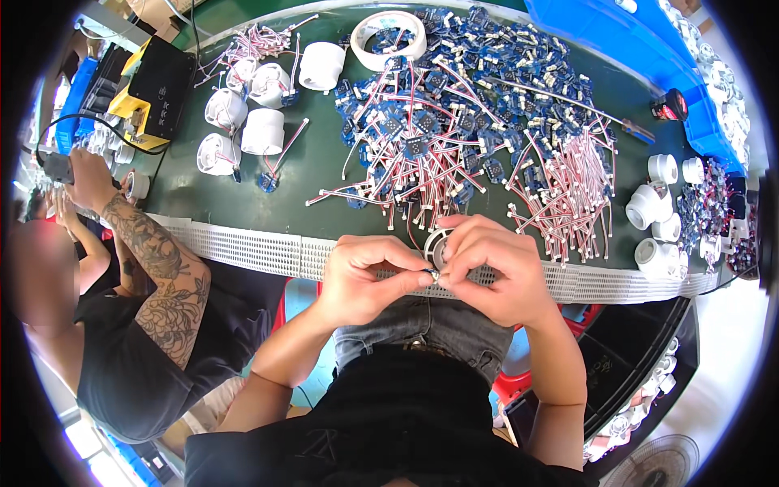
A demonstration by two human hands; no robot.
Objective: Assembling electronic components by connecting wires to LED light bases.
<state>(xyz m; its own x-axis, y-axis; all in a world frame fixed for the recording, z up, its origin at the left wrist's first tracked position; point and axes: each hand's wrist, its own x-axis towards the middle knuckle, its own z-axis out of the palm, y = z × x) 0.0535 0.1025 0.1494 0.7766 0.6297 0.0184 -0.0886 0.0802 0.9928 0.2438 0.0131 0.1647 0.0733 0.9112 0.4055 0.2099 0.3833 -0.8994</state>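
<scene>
We see both bare hands meeting at the near edge of the green bench (300, 191), just in front of the person's body. Left hand (357, 276): thumb and index pinched together at the tips on a small dark part with a white connector (432, 277). Right hand (499, 268): thumb and index tips also closed in on that same part from the other side; we can't fully separate which fingertip bears on which piece.

The part itself: tiny, dark body, whitish end, mostly covered by fingertips, so we can't read its finer shape. It sits between the two hands, over the perforated pale strip (268, 245) along the bench edge. Just behind it we get a white round housing (432, 241), hollow-looking, partly hidden by the right hand's fingers.

Beyond the hands: a big heap of blue circuit boards (495, 105) with white connectors, and to its right a pile of red-and-white cables (572, 191) with white plugs. A roll of tape (365, 57) lies at the heap's far side. Left of the heap, we note white cylindrical caps (264, 132), a few with cables attached.
</scene>
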